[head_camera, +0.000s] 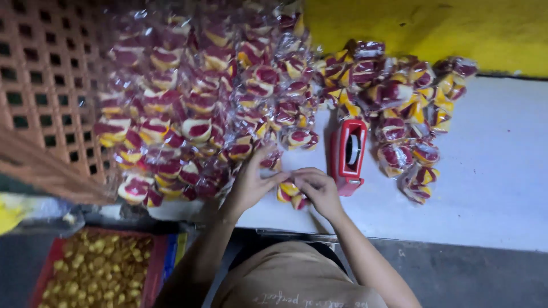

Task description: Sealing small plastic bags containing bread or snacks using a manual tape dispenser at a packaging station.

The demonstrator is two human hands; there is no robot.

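My left hand [251, 181] and my right hand [317, 189] meet over the white table [491, 188], near its front edge. Together they pinch a small clear packet [289, 191] holding red, yellow and white sweets. The fingertips of both hands touch at the packet's top. A red tape dispenser [348, 153] stands just right of my right hand. A big heap of the same wrapped packets [200, 108] lies beyond my left hand.
A smaller pile of packets [405, 108] sits right of the dispenser, against a yellow wall [434, 28]. A brown lattice crate [40, 85] stands at the left. Below the table edge, a red tray of yellow pieces [97, 271] rests on the floor.
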